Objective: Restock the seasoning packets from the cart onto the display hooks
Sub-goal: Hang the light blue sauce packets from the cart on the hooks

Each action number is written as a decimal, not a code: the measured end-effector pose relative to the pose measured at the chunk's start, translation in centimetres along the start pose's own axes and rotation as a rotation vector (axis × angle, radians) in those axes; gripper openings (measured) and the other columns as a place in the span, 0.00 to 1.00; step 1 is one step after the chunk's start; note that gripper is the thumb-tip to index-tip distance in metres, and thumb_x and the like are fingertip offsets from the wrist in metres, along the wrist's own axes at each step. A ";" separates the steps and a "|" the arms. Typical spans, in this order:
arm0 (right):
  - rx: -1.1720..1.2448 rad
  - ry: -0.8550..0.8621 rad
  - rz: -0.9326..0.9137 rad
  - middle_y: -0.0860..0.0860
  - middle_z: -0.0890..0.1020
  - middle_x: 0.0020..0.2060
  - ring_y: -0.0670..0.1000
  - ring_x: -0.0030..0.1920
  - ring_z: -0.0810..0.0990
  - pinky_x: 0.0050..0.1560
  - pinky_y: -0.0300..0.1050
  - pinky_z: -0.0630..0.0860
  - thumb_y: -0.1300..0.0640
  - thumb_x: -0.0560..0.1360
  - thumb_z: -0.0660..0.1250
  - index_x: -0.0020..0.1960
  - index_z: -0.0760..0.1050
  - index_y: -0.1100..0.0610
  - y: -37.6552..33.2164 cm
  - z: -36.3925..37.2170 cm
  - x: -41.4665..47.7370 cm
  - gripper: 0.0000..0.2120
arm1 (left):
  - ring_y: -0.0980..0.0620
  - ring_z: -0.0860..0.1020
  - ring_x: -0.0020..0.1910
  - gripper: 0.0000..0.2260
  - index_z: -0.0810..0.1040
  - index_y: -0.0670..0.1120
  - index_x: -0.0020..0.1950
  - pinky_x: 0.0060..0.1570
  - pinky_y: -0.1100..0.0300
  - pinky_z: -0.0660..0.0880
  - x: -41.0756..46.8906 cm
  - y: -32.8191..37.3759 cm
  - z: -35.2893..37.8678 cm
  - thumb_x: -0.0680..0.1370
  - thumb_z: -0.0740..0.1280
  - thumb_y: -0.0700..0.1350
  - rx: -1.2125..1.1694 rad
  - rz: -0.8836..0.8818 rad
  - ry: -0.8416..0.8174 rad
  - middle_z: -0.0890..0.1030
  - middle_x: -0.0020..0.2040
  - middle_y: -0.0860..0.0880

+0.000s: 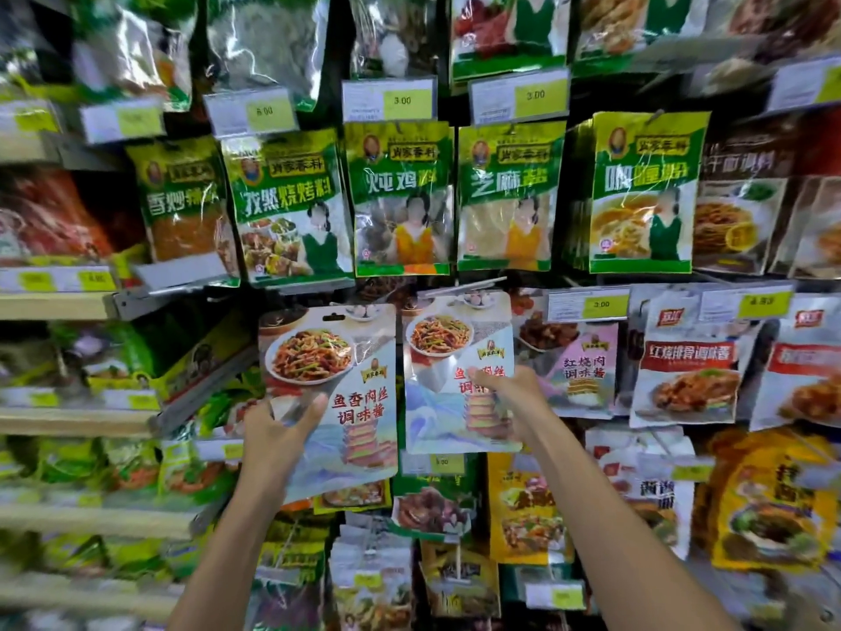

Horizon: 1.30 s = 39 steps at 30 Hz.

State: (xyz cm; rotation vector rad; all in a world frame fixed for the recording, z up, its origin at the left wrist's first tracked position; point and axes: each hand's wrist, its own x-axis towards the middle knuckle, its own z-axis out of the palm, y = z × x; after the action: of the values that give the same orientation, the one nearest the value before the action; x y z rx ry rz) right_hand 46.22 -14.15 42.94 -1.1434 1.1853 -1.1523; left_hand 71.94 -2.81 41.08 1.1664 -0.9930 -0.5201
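Fingers [483,376] of your right hand [505,393] are curled round the lower middle of a glossy white-and-blue sauce packet [455,339] printed with a stir-fry dish. Its top edge sits up at the grey metal display hook [478,286] — whether the wire is through its slot cannot be told, that corner being blurred. Your left hand [273,430] pinches a second matching packet [336,380] by its lower left edge, thumb across the front, held just beside the first. Its black hang slot [333,317] is free of any hook.

Findings, as judgement only:
- Release the right packet before the wire is through and it drops into the rows below.
- A grip this low leaves the top of the flexible pouch free to flop, so the slot may miss the hook tip or tear.
- The left pinch is shallow on slick film — a slip is likely if your attention goes right.
- Neighbouring hung packets sit close; a swing could knock them.
- The cart is not in view.
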 end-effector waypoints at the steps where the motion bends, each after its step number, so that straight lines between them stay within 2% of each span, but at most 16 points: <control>1: 0.005 -0.008 0.013 0.52 0.82 0.29 0.55 0.30 0.81 0.34 0.57 0.81 0.56 0.69 0.76 0.40 0.77 0.57 0.0 0.0 0.2 0.08 | 0.46 0.79 0.43 0.05 0.81 0.43 0.40 0.46 0.47 0.74 0.2 -0.1 0.4 0.73 0.73 0.43 0.006 -0.002 0.003 0.83 0.42 0.44; 3: -0.009 -0.014 0.031 0.55 0.82 0.32 0.57 0.31 0.82 0.35 0.65 0.80 0.56 0.69 0.76 0.42 0.77 0.58 -0.2 0.1 0.7 0.09 | 0.50 0.81 0.44 0.03 0.81 0.45 0.40 0.44 0.52 0.76 0.4 -0.1 1.3 0.74 0.72 0.41 0.021 -0.001 0.010 0.84 0.42 0.48; 6: -0.041 -0.006 0.051 0.58 0.82 0.37 0.60 0.36 0.83 0.37 0.68 0.79 0.55 0.69 0.76 0.45 0.76 0.60 -0.6 0.4 1.5 0.13 | 0.50 0.80 0.42 0.08 0.80 0.48 0.36 0.44 0.54 0.75 0.8 -0.2 2.5 0.74 0.71 0.39 0.023 -0.009 0.004 0.83 0.39 0.50; 8: -0.051 0.004 0.064 0.59 0.82 0.39 0.62 0.39 0.83 0.38 0.67 0.80 0.55 0.69 0.76 0.47 0.74 0.61 -0.7 0.6 1.9 0.15 | 0.49 0.80 0.43 0.08 0.80 0.48 0.36 0.44 0.54 0.75 0.9 -0.4 3.0 0.74 0.71 0.39 0.031 -0.017 -0.020 0.83 0.39 0.51; 12: -0.042 0.000 0.065 0.58 0.80 0.38 0.60 0.36 0.83 0.37 0.65 0.80 0.55 0.69 0.76 0.46 0.73 0.60 0.0 0.3 2.3 0.15 | 0.49 0.80 0.43 0.06 0.80 0.46 0.37 0.44 0.51 0.75 0.9 -1.1 3.4 0.74 0.71 0.40 0.043 -0.036 -0.030 0.84 0.38 0.51; 16: 0.018 -0.027 0.046 0.56 0.83 0.37 0.58 0.36 0.83 0.33 0.59 0.81 0.54 0.69 0.76 0.46 0.77 0.57 1.1 -0.3 1.9 0.12 | 0.43 0.81 0.48 0.04 0.79 0.41 0.39 0.48 0.49 0.76 0.9 -1.4 3.6 0.75 0.70 0.38 0.017 -0.035 -0.032 0.83 0.43 0.43; 19: 0.042 -0.035 0.030 0.54 0.84 0.36 0.55 0.32 0.83 0.30 0.52 0.79 0.55 0.69 0.76 0.47 0.79 0.57 1.1 -0.3 1.7 0.11 | 0.42 0.80 0.50 0.03 0.79 0.40 0.40 0.53 0.45 0.76 0.9 -1.5 3.5 0.75 0.70 0.37 0.001 -0.026 -0.029 0.83 0.46 0.41; 21: 0.031 -0.022 0.027 0.53 0.84 0.37 0.53 0.32 0.83 0.28 0.46 0.78 0.56 0.69 0.76 0.47 0.79 0.57 0.8 -0.1 1.7 0.10 | 0.41 0.80 0.53 0.01 0.80 0.38 0.44 0.55 0.45 0.76 0.8 -1.6 3.5 0.75 0.69 0.37 -0.020 -0.036 -0.032 0.83 0.48 0.41; 23: 0.020 -0.002 0.018 0.53 0.84 0.37 0.50 0.31 0.82 0.28 0.41 0.75 0.58 0.70 0.75 0.46 0.79 0.57 0.6 0.1 1.6 0.08 | 0.43 0.80 0.54 0.03 0.81 0.41 0.47 0.56 0.47 0.76 0.8 -1.7 3.5 0.75 0.70 0.37 -0.044 -0.050 -0.039 0.83 0.50 0.43; 25: 0.020 0.005 0.025 0.53 0.84 0.37 0.50 0.32 0.82 0.30 0.42 0.76 0.58 0.70 0.75 0.45 0.78 0.57 0.6 0.2 1.6 0.07 | 0.45 0.80 0.54 0.04 0.81 0.45 0.46 0.54 0.49 0.76 0.9 -1.8 3.4 0.74 0.70 0.37 -0.057 -0.053 -0.039 0.84 0.49 0.47; 28: 0.020 0.012 0.062 0.55 0.83 0.38 0.56 0.35 0.83 0.31 0.49 0.80 0.56 0.70 0.75 0.48 0.77 0.58 0.2 0.4 1.6 0.11 | 0.44 0.80 0.55 0.03 0.81 0.47 0.43 0.55 0.46 0.76 1.2 -2.1 3.3 0.74 0.71 0.39 -0.050 -0.072 -0.032 0.84 0.48 0.48; 29: 0.022 0.020 0.058 0.56 0.83 0.39 0.57 0.37 0.83 0.32 0.50 0.80 0.56 0.70 0.75 0.48 0.77 0.59 0.1 0.5 2.0 0.11 | 0.44 0.80 0.55 0.02 0.81 0.47 0.42 0.55 0.45 0.75 1.4 -2.1 3.3 0.74 0.71 0.40 -0.049 -0.084 -0.029 0.84 0.48 0.48; 31: 0.019 0.043 0.046 0.58 0.83 0.46 0.59 0.45 0.83 0.43 0.57 0.81 0.56 0.71 0.74 0.48 0.76 0.60 -0.3 0.8 2.7 0.12 | 0.45 0.80 0.55 0.03 0.81 0.47 0.41 0.57 0.43 0.75 1.6 -2.2 3.6 0.74 0.72 0.40 -0.074 -0.114 -0.034 0.84 0.48 0.48; 35: 0.052 0.059 0.082 0.58 0.75 0.63 0.61 0.60 0.76 0.58 0.61 0.76 0.51 0.75 0.70 0.65 0.68 0.63 -0.6 1.2 3.9 0.25 | 0.48 0.81 0.54 0.05 0.81 0.49 0.40 0.58 0.41 0.74 1.7 -2.3 4.4 0.74 0.72 0.39 -0.094 -0.144 -0.066 0.85 0.46 0.51; 37: 0.056 0.050 0.085 0.58 0.71 0.68 0.61 0.67 0.70 0.65 0.61 0.69 0.48 0.77 0.66 0.69 0.65 0.61 -0.4 1.2 4.3 0.26 | 0.47 0.80 0.55 0.03 0.82 0.47 0.43 0.59 0.41 0.74 1.7 -2.6 4.8 0.74 0.71 0.39 -0.106 -0.154 -0.091 0.85 0.48 0.49; 39: 0.035 0.039 0.040 0.57 0.68 0.71 0.59 0.71 0.66 0.66 0.56 0.66 0.46 0.78 0.63 0.72 0.62 0.62 0.0 1.1 4.4 0.28 | 0.46 0.80 0.55 0.04 0.82 0.44 0.48 0.59 0.41 0.74 1.7 -2.9 5.2 0.74 0.72 0.40 -0.108 -0.164 -0.120 0.84 0.50 0.46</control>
State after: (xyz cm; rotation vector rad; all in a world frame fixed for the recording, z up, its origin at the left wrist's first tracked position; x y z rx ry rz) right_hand 47.49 -18.47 42.66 -1.0704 1.2086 -1.1651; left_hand 68.70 -7.81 39.32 1.1358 -0.9635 -0.7726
